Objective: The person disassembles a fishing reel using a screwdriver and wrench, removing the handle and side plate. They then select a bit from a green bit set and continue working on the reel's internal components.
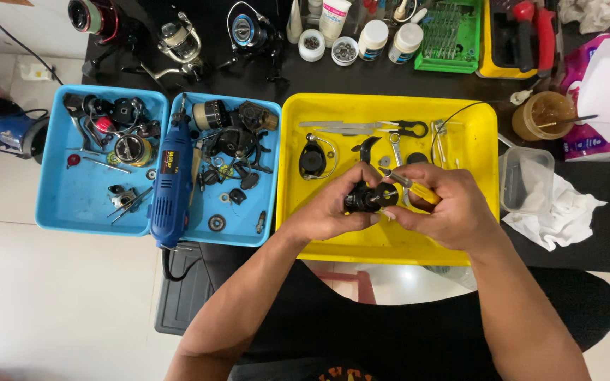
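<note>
Blue trays (72, 212) at left hold loose reel parts, blue rotary tool (173, 183) lying across them. Left hand (330, 208), grip pinching black reel body (368, 197) above yellow tray (305, 240). Right hand (450, 204), grip closed round yellow-handled screwdriver (418, 190), tip at body. Best: brace body firm, keep driver square, work over tray so small parts land inside.

Black reel part (368, 197) above yellow tray (474, 134) mostly hidden inside both hands; shape unclear. Yellow-handled tool (421, 192) half covered by right hand (446, 208). Beyond tray, reels (178, 39) and bottles (333, 17) cut off by top edge.
</note>
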